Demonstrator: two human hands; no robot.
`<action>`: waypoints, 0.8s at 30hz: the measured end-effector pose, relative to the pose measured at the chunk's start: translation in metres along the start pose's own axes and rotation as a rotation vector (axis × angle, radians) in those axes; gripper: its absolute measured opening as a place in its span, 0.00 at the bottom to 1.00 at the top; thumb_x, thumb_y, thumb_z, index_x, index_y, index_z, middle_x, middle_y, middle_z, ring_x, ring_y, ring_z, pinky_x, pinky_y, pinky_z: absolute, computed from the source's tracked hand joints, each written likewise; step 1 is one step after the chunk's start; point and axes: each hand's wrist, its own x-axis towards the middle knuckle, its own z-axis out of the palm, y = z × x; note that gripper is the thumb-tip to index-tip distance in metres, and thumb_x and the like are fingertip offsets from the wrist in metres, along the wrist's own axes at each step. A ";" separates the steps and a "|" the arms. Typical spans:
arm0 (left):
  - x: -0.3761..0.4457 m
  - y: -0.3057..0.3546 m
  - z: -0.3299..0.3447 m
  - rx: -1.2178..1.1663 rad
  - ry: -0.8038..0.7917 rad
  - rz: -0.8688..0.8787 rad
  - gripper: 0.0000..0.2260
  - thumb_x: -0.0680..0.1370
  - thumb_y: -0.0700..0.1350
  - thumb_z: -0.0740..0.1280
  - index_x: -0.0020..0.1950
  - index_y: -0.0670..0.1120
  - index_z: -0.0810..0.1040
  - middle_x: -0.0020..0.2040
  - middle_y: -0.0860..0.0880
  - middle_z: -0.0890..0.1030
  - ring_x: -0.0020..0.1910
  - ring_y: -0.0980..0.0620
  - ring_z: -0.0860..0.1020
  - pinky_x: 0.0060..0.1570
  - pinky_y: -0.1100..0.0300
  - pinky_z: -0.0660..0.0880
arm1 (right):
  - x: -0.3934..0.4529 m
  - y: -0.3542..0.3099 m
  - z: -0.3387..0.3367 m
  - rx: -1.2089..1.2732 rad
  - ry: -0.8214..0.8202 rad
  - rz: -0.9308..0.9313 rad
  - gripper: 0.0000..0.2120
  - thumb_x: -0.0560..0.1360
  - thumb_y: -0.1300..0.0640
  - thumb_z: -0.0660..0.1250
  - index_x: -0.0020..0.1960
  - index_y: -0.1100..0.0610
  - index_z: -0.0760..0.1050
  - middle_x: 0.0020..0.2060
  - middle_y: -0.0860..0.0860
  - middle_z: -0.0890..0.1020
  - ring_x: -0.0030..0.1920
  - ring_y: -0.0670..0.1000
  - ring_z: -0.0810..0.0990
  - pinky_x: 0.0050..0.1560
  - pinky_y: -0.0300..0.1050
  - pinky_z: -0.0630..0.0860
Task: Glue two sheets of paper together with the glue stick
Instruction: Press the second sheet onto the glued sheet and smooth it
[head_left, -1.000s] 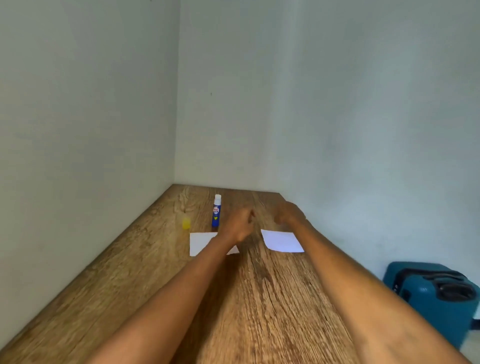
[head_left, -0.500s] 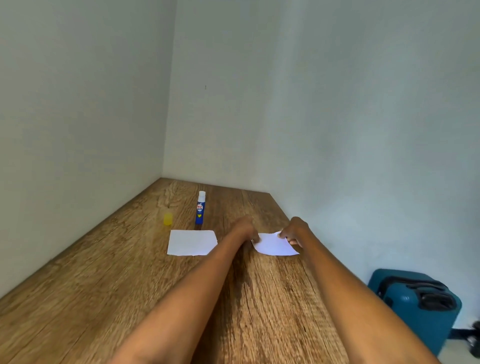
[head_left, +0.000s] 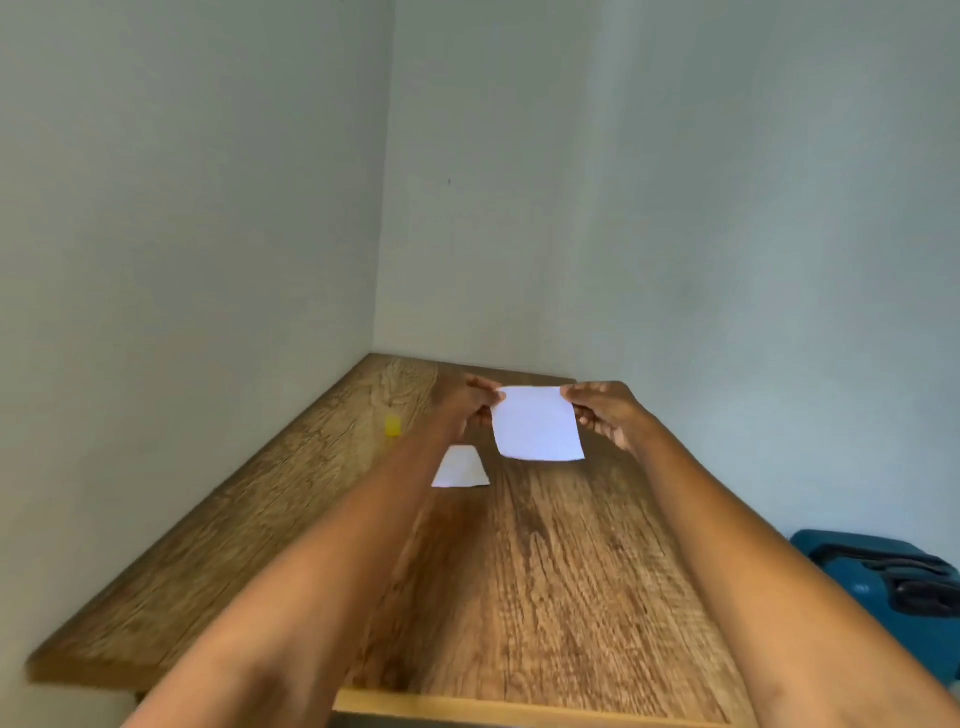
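You have one sheet (head_left: 537, 423) lifted off the table (head_left: 545, 571), pinched at its two upper corners: your left hand (head_left: 470, 402) is closed on the left corner and your right hand (head_left: 605, 413) on the right, thumbs towards you. Held that way it hangs flat and taut, face towards you, which keeps it from curling and lets you line it up before you lay it down.

The other sheet (head_left: 461, 467) lies flat on the table, just left of and below the lifted sheet, partly hidden by your left forearm. It looks like the base that the lifted one should land on. Left of the lifted sheet, near the wall, sits a small yellow cap (head_left: 392, 424), probably the glue stick's. The glue stick itself is out of sight here; it may stand behind your left hand, but that cannot be told.

Whether either sheet already carries glue does not show. If the cap is indeed off the stick, glue has likely gone on, and the step now is to carry the lifted sheet left over the flat one, match the edges, and press. Hold both corners level so it does not land askew.
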 end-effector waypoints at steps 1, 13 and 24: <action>-0.002 0.005 -0.012 -0.006 0.006 0.024 0.06 0.75 0.31 0.65 0.40 0.39 0.74 0.37 0.44 0.75 0.28 0.55 0.78 0.22 0.69 0.74 | -0.002 -0.003 0.007 0.008 -0.035 0.004 0.09 0.74 0.62 0.68 0.53 0.62 0.75 0.32 0.52 0.75 0.31 0.45 0.70 0.27 0.30 0.71; -0.028 0.001 -0.114 0.203 0.153 -0.089 0.02 0.74 0.38 0.70 0.44 0.41 0.78 0.40 0.45 0.80 0.33 0.50 0.77 0.24 0.65 0.77 | -0.008 0.000 0.081 -0.042 -0.197 0.171 0.04 0.73 0.65 0.69 0.41 0.60 0.74 0.37 0.53 0.78 0.36 0.46 0.76 0.34 0.35 0.77; -0.015 -0.036 -0.131 0.938 -0.178 0.050 0.18 0.74 0.44 0.69 0.63 0.42 0.76 0.66 0.45 0.75 0.62 0.50 0.72 0.59 0.58 0.68 | 0.003 0.021 0.091 -0.066 -0.194 0.216 0.13 0.73 0.65 0.67 0.57 0.68 0.73 0.38 0.54 0.78 0.38 0.48 0.77 0.42 0.40 0.75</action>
